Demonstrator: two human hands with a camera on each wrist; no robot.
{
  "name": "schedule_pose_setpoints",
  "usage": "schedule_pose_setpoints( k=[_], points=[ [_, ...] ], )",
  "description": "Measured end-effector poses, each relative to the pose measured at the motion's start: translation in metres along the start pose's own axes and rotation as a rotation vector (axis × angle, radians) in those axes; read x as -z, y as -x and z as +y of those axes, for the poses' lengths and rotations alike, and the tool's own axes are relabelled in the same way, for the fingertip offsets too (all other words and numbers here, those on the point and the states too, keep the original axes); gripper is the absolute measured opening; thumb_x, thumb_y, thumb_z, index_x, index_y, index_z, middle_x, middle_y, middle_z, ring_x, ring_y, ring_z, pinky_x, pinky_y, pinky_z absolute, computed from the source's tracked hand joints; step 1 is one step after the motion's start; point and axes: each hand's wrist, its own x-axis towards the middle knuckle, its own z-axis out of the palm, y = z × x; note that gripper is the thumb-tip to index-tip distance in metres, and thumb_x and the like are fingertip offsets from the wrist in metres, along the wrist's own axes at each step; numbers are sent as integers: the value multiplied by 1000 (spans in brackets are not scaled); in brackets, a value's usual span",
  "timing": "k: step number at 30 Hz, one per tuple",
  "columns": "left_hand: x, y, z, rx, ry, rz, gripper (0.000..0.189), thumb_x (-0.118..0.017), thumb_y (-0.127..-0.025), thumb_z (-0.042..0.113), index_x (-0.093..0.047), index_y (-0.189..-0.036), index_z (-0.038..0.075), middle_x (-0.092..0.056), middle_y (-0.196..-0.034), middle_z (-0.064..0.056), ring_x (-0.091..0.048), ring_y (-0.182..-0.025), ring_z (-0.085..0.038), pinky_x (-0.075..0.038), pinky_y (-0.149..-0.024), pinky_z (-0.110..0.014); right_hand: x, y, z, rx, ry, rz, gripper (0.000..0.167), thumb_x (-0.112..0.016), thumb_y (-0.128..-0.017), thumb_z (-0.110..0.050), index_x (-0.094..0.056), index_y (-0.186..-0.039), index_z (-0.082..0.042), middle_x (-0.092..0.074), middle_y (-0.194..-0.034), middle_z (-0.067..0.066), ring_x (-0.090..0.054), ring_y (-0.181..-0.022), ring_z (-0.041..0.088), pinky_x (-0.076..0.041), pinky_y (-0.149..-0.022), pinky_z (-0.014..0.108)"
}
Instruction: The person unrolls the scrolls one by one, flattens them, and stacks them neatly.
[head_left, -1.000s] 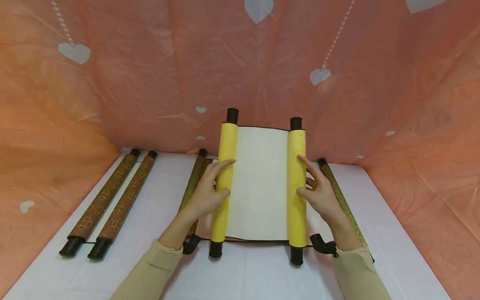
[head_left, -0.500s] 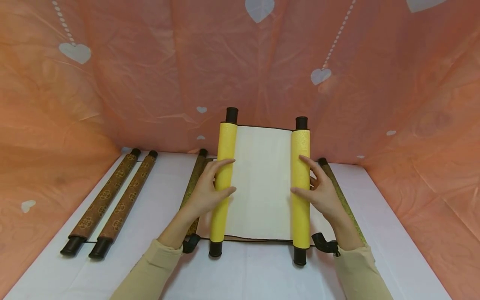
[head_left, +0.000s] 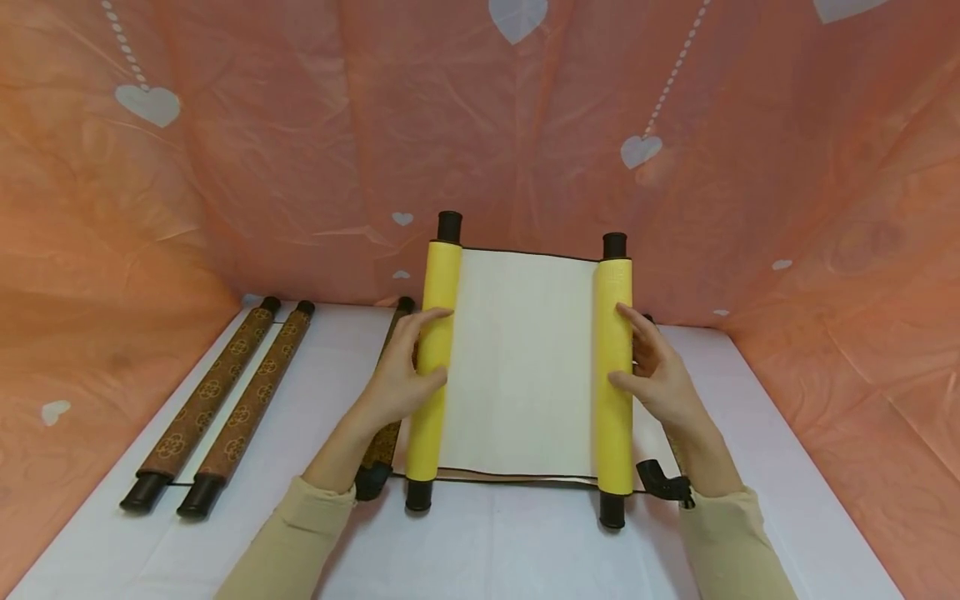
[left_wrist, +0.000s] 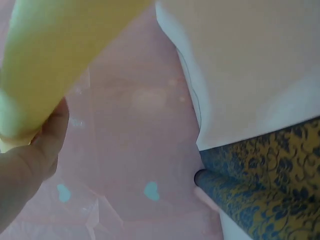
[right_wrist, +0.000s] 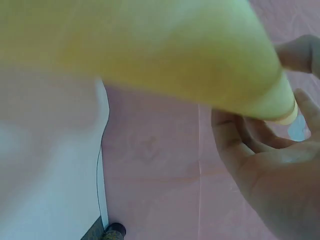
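A yellow hand scroll with black end knobs is held partly unrolled, its white paper (head_left: 525, 367) stretched between two rollers. My left hand (head_left: 399, 375) grips the left roller (head_left: 442, 279) around its middle, thumb and index finger on the near face. Around the right roller (head_left: 615, 450) curls my right hand (head_left: 663, 379) in the same way. Both wrist views show fingers wrapping behind the yellow cloth (left_wrist: 65, 55). Underneath lies a larger open scroll with dark patterned rollers (head_left: 384, 442), mostly hidden in the head view; its floral border (left_wrist: 270, 155) shows in the left wrist view.
On the left side of the white table (head_left: 510, 558) lies a brown scroll (head_left: 236, 412) with gold flower motifs, its two rollers side by side. An orange curtain (head_left: 480, 150) with pale hearts hangs behind and at both sides.
Both hands have moved apart, the left one leftward and the right one rightward. The yellow rollers now stand farther from each other, with a wider stretch of white paper showing.
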Motion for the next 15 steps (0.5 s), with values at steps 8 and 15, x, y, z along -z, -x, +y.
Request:
schedule_pose_setpoints(
  k=[8, 15],
  points=[
    [7, -1, 1, 24, 39, -9, 81, -58, -87, -11, -42, -158, 25, -33, -149, -17, -41, -114, -35, -41, -78, -45, 4, 1, -6, -57, -75, -2, 90, -47, -87, 21, -31, -165, -21, -22, -167, 14, -42, -130, 22, -47, -85, 21],
    [5, -2, 1, 32, 16, 25, 78, -75, -89, -6, -44, -155, 23, -38, -146, -14, -48, -120, -33, -46, -93, -49, 3, 2, -4, -71, -62, -10, 92, -73, -89, 13, -32, -165, -21, -27, -163, 14, -50, -125, 19, -54, -90, 21]
  ],
)
